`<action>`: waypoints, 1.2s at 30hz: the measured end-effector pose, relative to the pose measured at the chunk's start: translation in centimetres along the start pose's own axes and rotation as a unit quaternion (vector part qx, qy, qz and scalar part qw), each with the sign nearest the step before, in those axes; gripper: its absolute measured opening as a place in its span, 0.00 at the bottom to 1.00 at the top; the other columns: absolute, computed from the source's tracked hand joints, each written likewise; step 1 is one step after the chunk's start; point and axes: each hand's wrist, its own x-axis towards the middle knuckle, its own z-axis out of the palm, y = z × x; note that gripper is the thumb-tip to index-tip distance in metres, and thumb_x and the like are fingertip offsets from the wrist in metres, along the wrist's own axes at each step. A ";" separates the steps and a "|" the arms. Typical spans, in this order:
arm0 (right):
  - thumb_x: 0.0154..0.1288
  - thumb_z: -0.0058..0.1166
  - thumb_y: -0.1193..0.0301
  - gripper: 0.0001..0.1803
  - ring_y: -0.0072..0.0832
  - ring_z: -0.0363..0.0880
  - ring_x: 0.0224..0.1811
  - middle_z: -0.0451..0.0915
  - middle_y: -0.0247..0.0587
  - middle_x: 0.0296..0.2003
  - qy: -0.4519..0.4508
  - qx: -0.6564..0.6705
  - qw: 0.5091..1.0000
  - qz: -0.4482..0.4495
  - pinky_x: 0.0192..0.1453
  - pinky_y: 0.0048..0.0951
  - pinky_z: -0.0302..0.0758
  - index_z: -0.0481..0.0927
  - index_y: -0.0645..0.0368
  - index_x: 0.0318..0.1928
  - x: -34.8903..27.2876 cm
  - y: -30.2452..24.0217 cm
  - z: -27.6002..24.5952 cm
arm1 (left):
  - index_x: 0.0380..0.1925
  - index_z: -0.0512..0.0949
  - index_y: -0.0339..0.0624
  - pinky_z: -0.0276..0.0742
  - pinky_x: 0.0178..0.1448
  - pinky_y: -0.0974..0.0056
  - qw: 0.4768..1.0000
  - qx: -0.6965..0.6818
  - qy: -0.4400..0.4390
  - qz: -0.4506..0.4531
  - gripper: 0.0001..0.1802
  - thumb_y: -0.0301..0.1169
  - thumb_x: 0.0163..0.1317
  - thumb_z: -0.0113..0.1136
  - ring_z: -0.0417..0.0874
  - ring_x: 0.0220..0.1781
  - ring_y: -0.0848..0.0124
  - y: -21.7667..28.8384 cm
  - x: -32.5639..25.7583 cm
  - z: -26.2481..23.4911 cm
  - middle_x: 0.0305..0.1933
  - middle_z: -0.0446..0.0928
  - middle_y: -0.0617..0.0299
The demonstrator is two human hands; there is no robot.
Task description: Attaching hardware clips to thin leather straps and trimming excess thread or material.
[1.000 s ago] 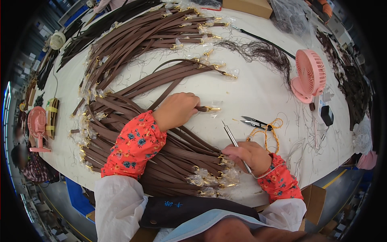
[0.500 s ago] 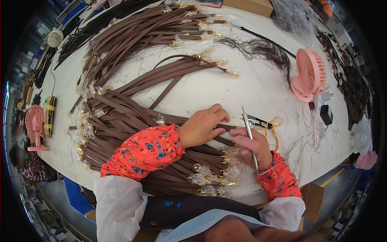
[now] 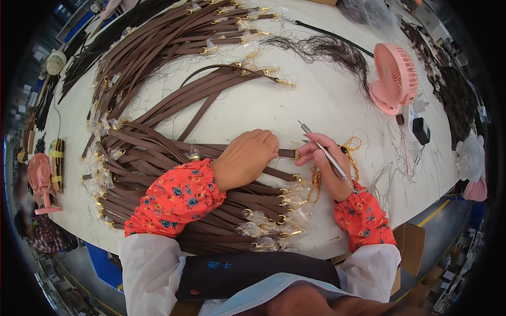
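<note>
Left grip (image 3: 245,160) is closed on one brown strap (image 3: 285,153), its brass clasp (image 3: 296,154) just right, beside the right grip (image 3: 332,174), which holds a silver pen-like tool (image 3: 307,129). Judged mid-handling; strap pile (image 3: 211,221) below left grip, bundle (image 3: 195,89) beyond: done or left, cannot tell.

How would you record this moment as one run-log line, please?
Left hand: holding brown strap | Right hand: holding slim silver tool, beside gold clasp | Nearby: orange cord
</note>
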 end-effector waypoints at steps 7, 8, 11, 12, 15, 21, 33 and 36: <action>0.78 0.35 0.61 0.19 0.30 0.82 0.34 0.80 0.45 0.32 0.039 0.175 0.982 0.063 0.54 0.32 0.74 0.67 0.66 0.54 0.0 -0.1 -0.5 | 0.31 0.79 0.41 0.73 0.36 0.63 0.980 -0.181 -0.041 -0.076 0.05 0.30 0.58 0.64 0.77 0.30 0.66 -0.2 0.3 -1.0 0.29 0.76 0.58; 0.78 0.37 0.61 0.19 0.28 0.81 0.32 0.80 0.43 0.30 0.035 0.175 0.982 0.061 0.49 0.29 0.75 0.68 0.66 0.51 0.1 0.0 -0.6 | 0.31 0.79 0.41 0.73 0.36 0.63 0.980 -0.181 -0.041 -0.076 0.05 0.30 0.58 0.64 0.77 0.30 0.66 -0.2 0.3 -1.2 0.29 0.76 0.58; 0.78 0.38 0.61 0.19 0.25 0.79 0.29 0.79 0.41 0.26 0.020 0.163 0.983 0.076 0.42 0.25 0.75 0.71 0.67 0.48 -0.2 -0.6 -0.8 | 0.28 0.80 0.40 0.74 0.38 0.59 0.971 -0.206 -0.066 -0.100 0.07 0.32 0.56 0.64 0.79 0.32 0.61 -0.3 0.4 -1.4 0.27 0.78 0.57; 0.78 0.38 0.61 0.19 0.25 0.79 0.28 0.78 0.41 0.25 0.005 0.156 0.984 0.092 0.40 0.25 0.75 0.71 0.67 0.47 -0.2 -0.8 -0.7 | 0.28 0.81 0.40 0.74 0.37 0.60 0.968 -0.219 -0.068 -0.102 0.07 0.33 0.56 0.65 0.79 0.30 0.63 -0.4 0.3 -1.5 0.27 0.79 0.57; 0.78 0.39 0.61 0.19 0.24 0.78 0.26 0.78 0.40 0.25 0.003 0.153 0.984 0.092 0.37 0.24 0.75 0.72 0.67 0.46 -0.3 -0.7 -0.5 | 0.28 0.82 0.40 0.74 0.34 0.63 0.960 -0.246 -0.076 -0.109 0.08 0.33 0.56 0.65 0.79 0.27 0.66 -0.6 0.3 -1.6 0.26 0.79 0.57; 0.78 0.40 0.62 0.18 0.24 0.78 0.27 0.78 0.40 0.27 0.014 0.163 0.982 0.092 0.35 0.23 0.75 0.72 0.67 0.47 -0.2 -0.5 -0.5 | 0.29 0.82 0.41 0.74 0.34 0.63 0.951 -0.274 -0.090 -0.110 0.08 0.34 0.56 0.65 0.79 0.26 0.67 -0.7 0.4 -1.6 0.25 0.80 0.57; 0.78 0.40 0.62 0.18 0.23 0.78 0.28 0.79 0.39 0.28 0.001 0.167 0.980 0.112 0.35 0.23 0.75 0.72 0.67 0.48 -0.2 -0.3 -0.4 | 0.29 0.82 0.47 0.72 0.41 0.60 0.964 -0.243 -0.089 -0.069 0.06 0.35 0.55 0.65 0.76 0.36 0.63 -0.8 0.1 -1.3 0.28 0.79 0.61; 0.78 0.40 0.62 0.18 0.22 0.78 0.28 0.79 0.39 0.28 -0.007 0.156 0.982 0.105 0.35 0.22 0.75 0.72 0.67 0.48 -0.1 -0.3 -0.4 | 0.29 0.82 0.48 0.71 0.42 0.60 0.965 -0.240 -0.086 -0.065 0.06 0.36 0.55 0.65 0.75 0.37 0.63 -0.8 0.1 -1.3 0.29 0.79 0.62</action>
